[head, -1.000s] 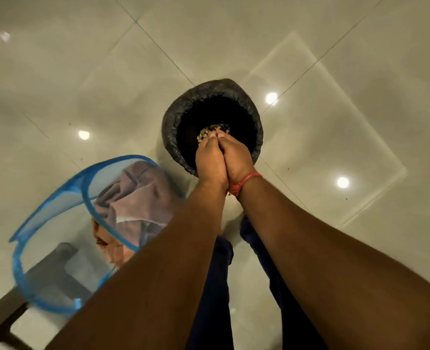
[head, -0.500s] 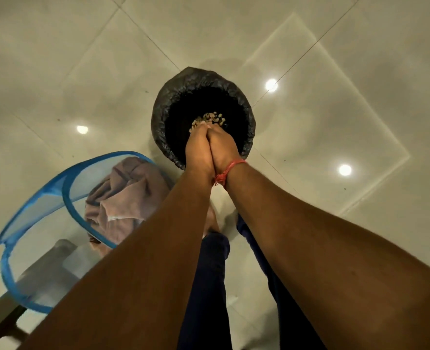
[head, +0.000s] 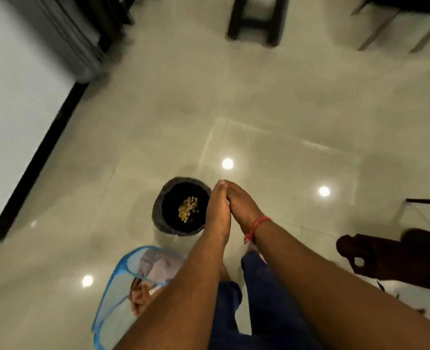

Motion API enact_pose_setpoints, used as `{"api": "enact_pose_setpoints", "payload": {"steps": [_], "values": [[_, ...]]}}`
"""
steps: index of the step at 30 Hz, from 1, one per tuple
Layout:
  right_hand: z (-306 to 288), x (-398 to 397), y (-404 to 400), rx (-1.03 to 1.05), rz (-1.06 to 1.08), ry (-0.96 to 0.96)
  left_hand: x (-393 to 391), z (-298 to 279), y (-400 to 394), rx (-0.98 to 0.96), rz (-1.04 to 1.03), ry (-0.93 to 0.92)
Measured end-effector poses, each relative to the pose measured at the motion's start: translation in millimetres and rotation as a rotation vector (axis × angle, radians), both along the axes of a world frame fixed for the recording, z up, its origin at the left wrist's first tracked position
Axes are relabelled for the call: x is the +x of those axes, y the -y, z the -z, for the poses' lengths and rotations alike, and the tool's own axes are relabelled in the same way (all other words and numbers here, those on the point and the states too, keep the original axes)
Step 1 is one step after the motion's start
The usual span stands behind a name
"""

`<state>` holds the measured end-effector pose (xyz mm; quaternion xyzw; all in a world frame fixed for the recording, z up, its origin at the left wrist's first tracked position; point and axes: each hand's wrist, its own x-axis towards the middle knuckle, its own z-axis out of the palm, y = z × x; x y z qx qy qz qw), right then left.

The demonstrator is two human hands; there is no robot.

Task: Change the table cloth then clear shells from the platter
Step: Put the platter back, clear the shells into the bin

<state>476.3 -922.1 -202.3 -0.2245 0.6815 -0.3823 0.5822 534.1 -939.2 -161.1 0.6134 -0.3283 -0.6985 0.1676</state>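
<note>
Two hands, left hand (head: 217,210) and right hand (head: 239,202), press flat together with straight fingers, gripping nothing, just right of the bin (head: 158,213). Shells (head: 188,210) lie inside the bin; a laundry basket (head: 123,271) stands near it.

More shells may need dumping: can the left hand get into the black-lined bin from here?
Probably yes: the left hand hovers beside the black-lined bin, whose mouth is open and uncovered.
</note>
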Motion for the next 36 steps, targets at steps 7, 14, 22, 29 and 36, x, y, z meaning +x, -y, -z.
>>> {"api": "enact_pose_setpoints", "payload": {"steps": [7, 14, 22, 29, 36], "values": [[-126.9, -120.7, -178.2, -0.127, 0.562, -0.112, -123.7, -98.7, -129.5, -0.260, 0.699, -0.192], [-191.8, -141.1, -426.2, -0.183, 1.017, -0.294, -186.5, -148.9, -350.8, -0.355, 1.172, -0.352], [-180.2, -100.8, -693.3, -0.135, 1.215, -0.337, -156.6, -160.4, -605.1, -0.365, 1.525, -0.411], [-182.7, -50.0, -805.8, -0.148, 1.343, -0.306, -132.3, -152.5, -715.9, -0.412, 1.738, -0.308], [-168.6, -75.5, -851.4, -0.065, 1.352, -0.316, -160.4, -140.6, -762.1, -0.383, 1.791, -0.293]]}}
